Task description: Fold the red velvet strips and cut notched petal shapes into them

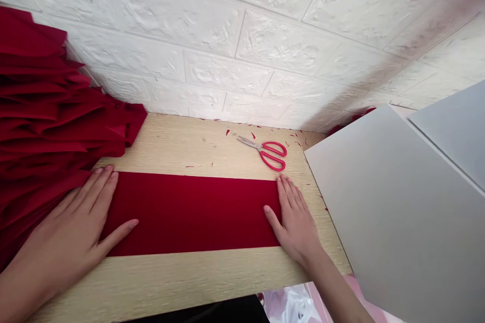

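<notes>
A flat strip of red cloth (193, 212) lies across the light wooden table (182, 282). My left hand (76, 222) rests flat on the strip's left end, fingers stretched out and thumb spread. My right hand (293, 217) lies flat at the strip's right end, fingers together along the cloth's edge, thumb on the fabric. Neither hand holds anything. Red-handled scissors (265, 151) lie shut on the table just beyond my right hand.
A heap of folded red cloth (45, 111) fills the left side against the white brick wall (242, 35). A grey board (397, 212) leans over the table's right edge. Small red scraps dot the tabletop near the scissors. White bags (291, 305) show under the table.
</notes>
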### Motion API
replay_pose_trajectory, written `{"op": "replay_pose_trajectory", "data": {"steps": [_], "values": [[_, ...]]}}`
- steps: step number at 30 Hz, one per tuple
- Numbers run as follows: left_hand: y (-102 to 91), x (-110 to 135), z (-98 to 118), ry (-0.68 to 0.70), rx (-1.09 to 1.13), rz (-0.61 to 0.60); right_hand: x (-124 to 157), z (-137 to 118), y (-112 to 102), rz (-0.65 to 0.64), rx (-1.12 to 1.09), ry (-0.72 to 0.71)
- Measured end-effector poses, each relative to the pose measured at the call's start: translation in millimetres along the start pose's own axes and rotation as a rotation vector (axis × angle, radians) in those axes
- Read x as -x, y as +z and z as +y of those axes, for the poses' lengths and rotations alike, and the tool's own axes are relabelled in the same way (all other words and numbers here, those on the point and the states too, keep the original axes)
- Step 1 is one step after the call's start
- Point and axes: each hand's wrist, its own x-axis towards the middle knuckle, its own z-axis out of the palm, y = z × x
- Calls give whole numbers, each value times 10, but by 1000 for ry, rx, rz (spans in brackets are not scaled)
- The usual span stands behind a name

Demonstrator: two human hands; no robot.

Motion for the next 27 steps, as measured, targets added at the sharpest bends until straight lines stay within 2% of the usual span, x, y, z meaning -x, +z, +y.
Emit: {"op": "replay_pose_trajectory", "data": {"steps": [4, 13, 16, 19, 24, 27], "values": [[-30, -13, 12, 17, -11, 11, 44, 133, 44, 35, 30, 10], [-123, -15, 26, 13, 1, -27, 86, 108, 130, 128, 69, 63], [-158, -16, 14, 108, 42, -9, 93, 115, 156, 141, 68, 66], [-155, -12, -8, 209, 96, -42, 90, 127, 174, 143, 72, 58], [-115, 9, -61, 182, 118, -99, 89, 136, 187, 158, 97, 44], [-157, -12, -85, 243, 68, -75, 91, 124, 175, 213, 105, 38]]}}
